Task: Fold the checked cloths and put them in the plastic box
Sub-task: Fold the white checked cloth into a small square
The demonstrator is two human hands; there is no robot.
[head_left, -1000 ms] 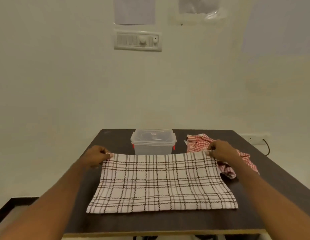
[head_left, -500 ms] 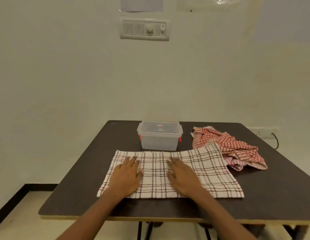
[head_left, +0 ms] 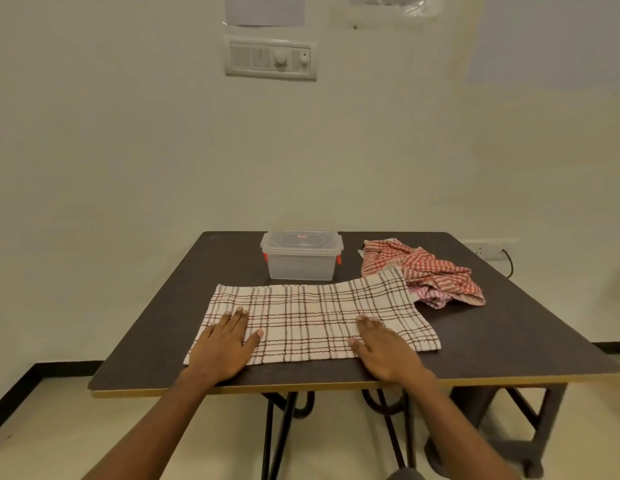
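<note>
Head view: the white cotton cloth with dark brown checks (head_left: 312,320) now lies as a half-depth band along the near part of the dark brown desk (head_left: 509,334), and both palms, close together at its middle half a second ago, have slid apart toward its ends, so the first fold looks made and is being smoothed. Left hand (head_left: 222,344) rests flat, fingers spread, on the cloth's near-left corner; right hand (head_left: 384,348) flat on its near-right part, neither gripping. Lidded clear plastic box with red clips (head_left: 301,254) stands just behind; crumpled red-checked cloth (head_left: 423,271) touches the far-right corner.
</note>
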